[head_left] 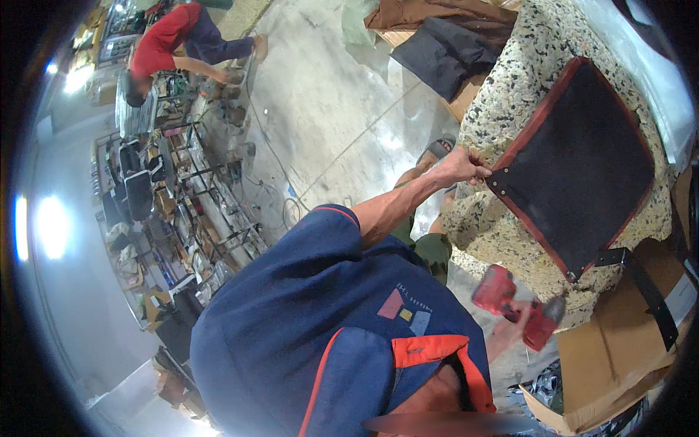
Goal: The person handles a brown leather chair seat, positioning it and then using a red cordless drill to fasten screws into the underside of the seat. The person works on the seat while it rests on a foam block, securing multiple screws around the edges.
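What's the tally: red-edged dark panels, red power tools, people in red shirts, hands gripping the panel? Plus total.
Red-edged dark panel: 1
Red power tool: 1
Person in a red shirt: 1
Hand gripping the panel, left hand: 1
Total: 4

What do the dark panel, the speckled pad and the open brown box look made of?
Dark panel: fabric or leather-like sheet, can't tell which; matte, with an even, low-shine face.
Speckled pad: probably bonded scrap foam, dull and rough; cream mottled with dark flecks, thick, uneven edges.
Box: almost certainly cardboard, matte; plain brown, stiff folded flaps.
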{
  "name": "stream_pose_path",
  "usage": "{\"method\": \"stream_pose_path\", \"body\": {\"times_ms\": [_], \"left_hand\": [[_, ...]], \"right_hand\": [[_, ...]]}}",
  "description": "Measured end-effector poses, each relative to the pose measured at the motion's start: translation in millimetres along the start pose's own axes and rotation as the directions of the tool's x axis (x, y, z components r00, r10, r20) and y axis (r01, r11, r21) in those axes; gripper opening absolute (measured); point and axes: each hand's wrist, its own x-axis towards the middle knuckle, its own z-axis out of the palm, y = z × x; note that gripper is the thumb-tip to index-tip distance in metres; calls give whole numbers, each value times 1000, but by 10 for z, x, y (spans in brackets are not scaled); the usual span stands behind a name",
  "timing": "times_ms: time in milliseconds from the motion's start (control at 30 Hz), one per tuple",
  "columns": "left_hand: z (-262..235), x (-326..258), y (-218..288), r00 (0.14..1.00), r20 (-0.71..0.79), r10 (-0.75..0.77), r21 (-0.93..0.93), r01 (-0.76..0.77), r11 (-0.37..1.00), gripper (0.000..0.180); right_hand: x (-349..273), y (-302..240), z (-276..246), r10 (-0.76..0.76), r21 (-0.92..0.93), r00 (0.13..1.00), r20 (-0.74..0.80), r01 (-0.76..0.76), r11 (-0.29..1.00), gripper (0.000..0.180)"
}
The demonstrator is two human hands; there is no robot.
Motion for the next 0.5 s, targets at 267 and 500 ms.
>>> {"method": "stream_pose_path", "body": {"times_ms": [267,500], "left_hand": [[144,-978,468,971,192,-140,-373,204,905,30],[-49,-951,474,951,269,-150,-565,282,775,37]], "right_hand": [[-370,-373,1253,583,-118,735,346,-583,804,23],[-561,-944,1834,558,275,726,402,-677,682,38]]}}
